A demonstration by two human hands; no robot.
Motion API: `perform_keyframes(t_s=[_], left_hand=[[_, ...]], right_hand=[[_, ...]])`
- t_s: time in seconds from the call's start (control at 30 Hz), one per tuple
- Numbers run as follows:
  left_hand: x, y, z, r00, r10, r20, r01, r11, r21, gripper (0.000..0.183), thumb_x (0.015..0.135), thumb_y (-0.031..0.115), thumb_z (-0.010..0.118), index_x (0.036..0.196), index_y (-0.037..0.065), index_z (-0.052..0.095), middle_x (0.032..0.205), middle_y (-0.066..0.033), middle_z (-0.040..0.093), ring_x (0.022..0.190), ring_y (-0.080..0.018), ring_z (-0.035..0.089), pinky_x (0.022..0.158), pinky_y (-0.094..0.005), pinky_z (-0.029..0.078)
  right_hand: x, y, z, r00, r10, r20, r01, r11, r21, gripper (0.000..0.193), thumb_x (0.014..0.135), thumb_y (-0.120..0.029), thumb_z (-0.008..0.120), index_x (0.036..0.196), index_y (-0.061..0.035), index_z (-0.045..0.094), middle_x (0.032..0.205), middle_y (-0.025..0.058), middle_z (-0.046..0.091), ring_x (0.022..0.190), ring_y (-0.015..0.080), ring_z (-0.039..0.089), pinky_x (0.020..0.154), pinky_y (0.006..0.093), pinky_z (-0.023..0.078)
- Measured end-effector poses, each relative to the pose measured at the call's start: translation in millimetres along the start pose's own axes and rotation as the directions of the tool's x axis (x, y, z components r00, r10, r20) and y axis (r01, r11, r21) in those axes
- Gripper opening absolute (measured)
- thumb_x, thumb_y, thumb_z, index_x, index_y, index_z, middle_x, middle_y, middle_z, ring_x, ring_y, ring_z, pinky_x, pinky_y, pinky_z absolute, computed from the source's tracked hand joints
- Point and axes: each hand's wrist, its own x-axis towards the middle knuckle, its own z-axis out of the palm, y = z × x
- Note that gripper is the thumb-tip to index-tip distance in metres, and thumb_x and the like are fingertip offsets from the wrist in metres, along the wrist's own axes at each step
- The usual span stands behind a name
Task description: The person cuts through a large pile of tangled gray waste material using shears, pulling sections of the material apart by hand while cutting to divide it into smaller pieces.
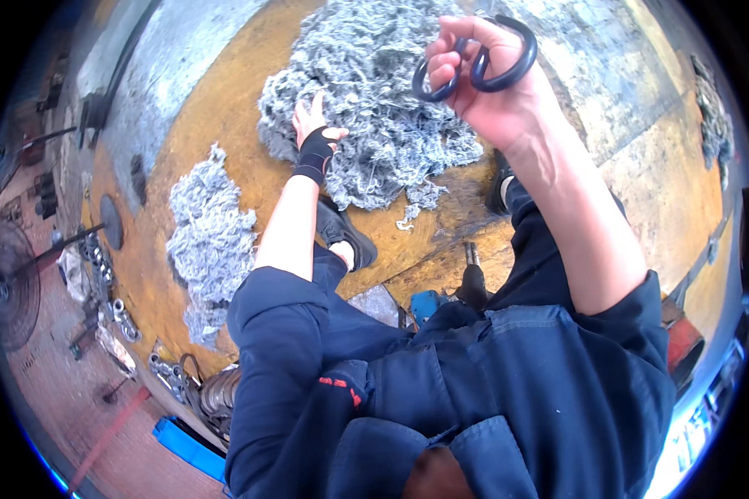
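A large heap of loose grey fibre, like shredded yarn, lies on the worn yellow-brown surface in front of me. My left hand, with a black wrap around its wrist, is at the heap's left edge with its fingers spread. It seems to rest on the fibre. Raised over the heap's right side, my right hand is closed around a dark tool with two curved loops. One loop passes around the fingers and the other bends over the back of the hand. Any blades or tip are hidden.
A smaller grey fibre pile lies to my left. My black shoe stands against the large heap. A dark-handled tool and a blue object are between my legs. Metal shackles and a fan stand far left.
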Motion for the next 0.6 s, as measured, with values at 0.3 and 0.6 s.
perform_keyframes(t_s=[0.3,0.6], left_hand=[[23,-8,84,0.996,-0.065,0.068,0.041,0.95,0.311,0.062,0.064,0.023,0.081,0.119,0.015,0.054,0.126,-0.0224,0.039,0.118,-0.043,0.041,0.094,-0.048,0.043],[8,13,20,0.944,0.255,0.208,-0.258,0.966,-0.013,0.04,0.072,0.029,0.07,0.102,0.005,0.059,0.089,-0.0217,0.063,0.089,-0.0384,0.06,0.074,-0.0462,0.045]], right_hand=[[-4,-47,-6,0.992,-0.03,-0.122,0.052,0.982,0.18,0.015,0.084,-0.011,0.055,0.072,-0.005,0.049,0.064,0.0038,0.05,0.053,0.0123,0.046,0.049,0.024,0.042],[-1,-60,-27,0.975,-0.089,-0.202,0.14,0.957,0.253,0.013,0.083,-0.01,0.057,0.075,-0.0054,0.049,0.067,0.0055,0.051,0.053,0.0147,0.048,0.049,0.0247,0.046]])
